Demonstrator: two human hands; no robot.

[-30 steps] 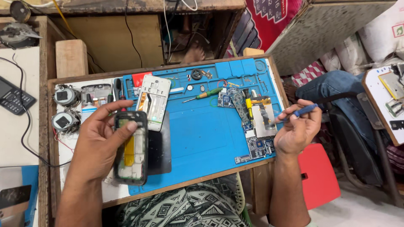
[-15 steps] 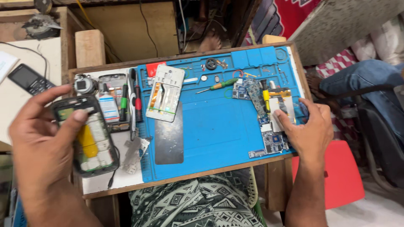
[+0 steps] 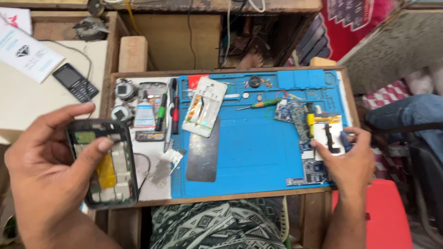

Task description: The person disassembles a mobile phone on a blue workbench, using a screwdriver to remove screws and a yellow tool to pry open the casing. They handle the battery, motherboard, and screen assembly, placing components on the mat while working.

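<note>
**Opened phone held over a repair counter**

While the left hand (image 3: 44, 170) grips an opened phone chassis (image 3: 105, 161) at the lower left of the frame, thumb and forefinger clamp its edges so the exposed interior faces the viewer. At the right edge of the blue work mat (image 3: 258, 152), the right hand (image 3: 353, 161) rests with fingers curled on a small white component (image 3: 330, 131) beside loose circuit boards (image 3: 297, 117); what it grips, if anything, cannot be told. Screwdrivers (image 3: 168, 110) and a glue tube (image 3: 144, 115) lie at upper left, a white back panel (image 3: 205, 107) nearby, presumably kept within reach.
</note>
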